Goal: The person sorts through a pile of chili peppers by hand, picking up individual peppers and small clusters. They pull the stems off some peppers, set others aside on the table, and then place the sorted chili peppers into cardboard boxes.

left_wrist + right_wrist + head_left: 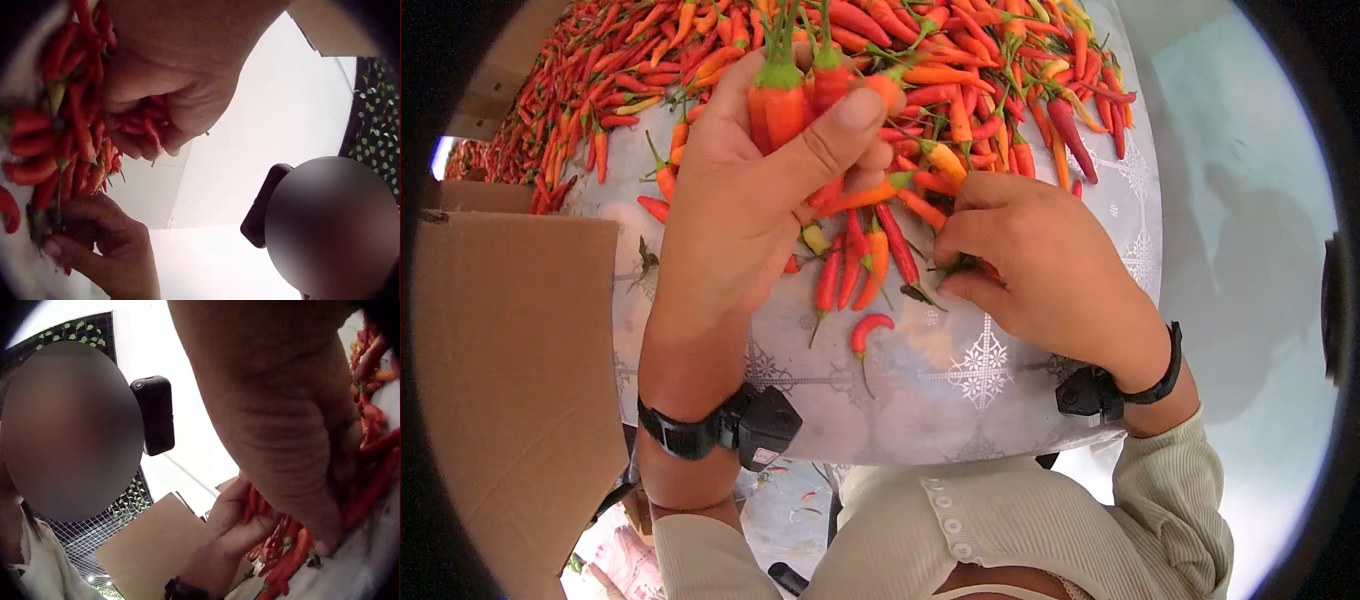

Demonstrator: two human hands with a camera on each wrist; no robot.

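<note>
My left hand grips a bunch of red-orange chili peppers, their green stems pointing up past the thumb. Lower on the right, my right hand is down at the near edge of the chili pile, thumb and fingertips curled together. Between them a bit of a red chili pepper with a dark stem shows; the fingers hide most of it. In the left wrist view, that right hand pinches at the stem end of peppers. Several loose chilies lie between the hands, and a curved one lies nearer the body.
A patterned silvery cloth covers the table, whose rounded front edge is close to the body. To the left stands a cardboard box. More chilies are heaped beyond it. A pale wall is on the right.
</note>
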